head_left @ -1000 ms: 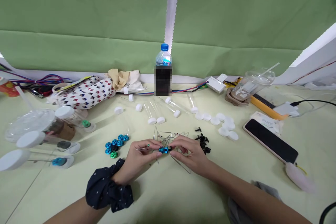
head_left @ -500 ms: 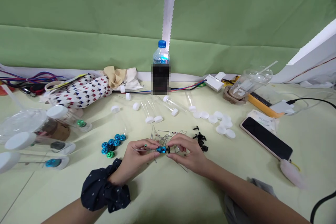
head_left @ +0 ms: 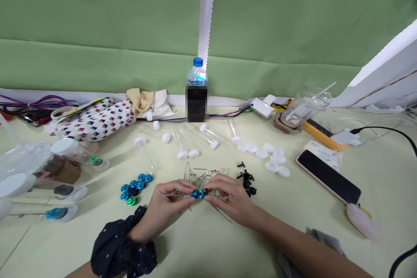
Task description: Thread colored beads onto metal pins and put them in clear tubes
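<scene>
A small blue metal part (head_left: 196,194) with a thin metal rod (head_left: 171,195) reaching out to its left is pinched in my left hand (head_left: 163,202). My right hand (head_left: 233,195) closes its thumb and fingertips on a black piece (head_left: 205,192) at the part's right end. The fingers hide most of that black piece. Bent metal wires (head_left: 202,178) lie on the table just behind both hands. To the left sits a group of blue, black and green round parts (head_left: 133,184). Black T-shaped pieces (head_left: 249,180) are heaped right of my right hand.
Clear tubes with white caps (head_left: 193,153) and white discs (head_left: 278,156) lie farther back. Larger capped tubes (head_left: 70,202) with parts inside are at the left. A bottle (head_left: 197,79) stands at the back; a phone (head_left: 329,176) and a plastic cup (head_left: 306,108) are at the right.
My right hand's fingertips have come left onto the black piece, which showed more plainly before. The blue part stays in my left hand. The whole view has shifted slightly.
</scene>
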`<action>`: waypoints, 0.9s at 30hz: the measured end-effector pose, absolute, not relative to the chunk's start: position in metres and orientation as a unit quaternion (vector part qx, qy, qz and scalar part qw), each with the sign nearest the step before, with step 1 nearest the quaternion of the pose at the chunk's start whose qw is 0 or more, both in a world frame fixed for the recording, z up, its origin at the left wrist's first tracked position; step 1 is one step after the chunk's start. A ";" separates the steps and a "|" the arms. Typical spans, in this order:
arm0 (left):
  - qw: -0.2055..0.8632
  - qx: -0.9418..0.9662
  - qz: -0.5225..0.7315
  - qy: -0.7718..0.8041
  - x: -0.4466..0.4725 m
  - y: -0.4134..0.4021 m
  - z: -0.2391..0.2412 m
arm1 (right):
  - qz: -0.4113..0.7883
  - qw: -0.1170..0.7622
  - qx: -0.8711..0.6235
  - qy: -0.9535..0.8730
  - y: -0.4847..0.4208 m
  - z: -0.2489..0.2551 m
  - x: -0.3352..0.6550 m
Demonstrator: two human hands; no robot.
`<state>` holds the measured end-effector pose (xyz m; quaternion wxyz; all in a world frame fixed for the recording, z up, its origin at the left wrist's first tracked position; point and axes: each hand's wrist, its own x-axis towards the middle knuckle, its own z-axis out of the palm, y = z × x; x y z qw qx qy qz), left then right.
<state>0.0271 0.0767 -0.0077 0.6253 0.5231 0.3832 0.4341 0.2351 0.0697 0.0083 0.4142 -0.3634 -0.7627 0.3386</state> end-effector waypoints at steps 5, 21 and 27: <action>0.622 0.528 0.427 0.390 0.028 0.077 -0.004 | 0.346 0.392 -0.371 -0.767 0.070 0.009 0.235; 0.633 0.516 0.425 0.390 0.027 0.076 -0.005 | 0.300 0.384 -0.389 -0.782 0.067 0.007 0.236; 0.630 0.520 0.426 0.388 0.028 0.076 -0.002 | 0.312 0.392 -0.370 -0.782 0.069 0.007 0.235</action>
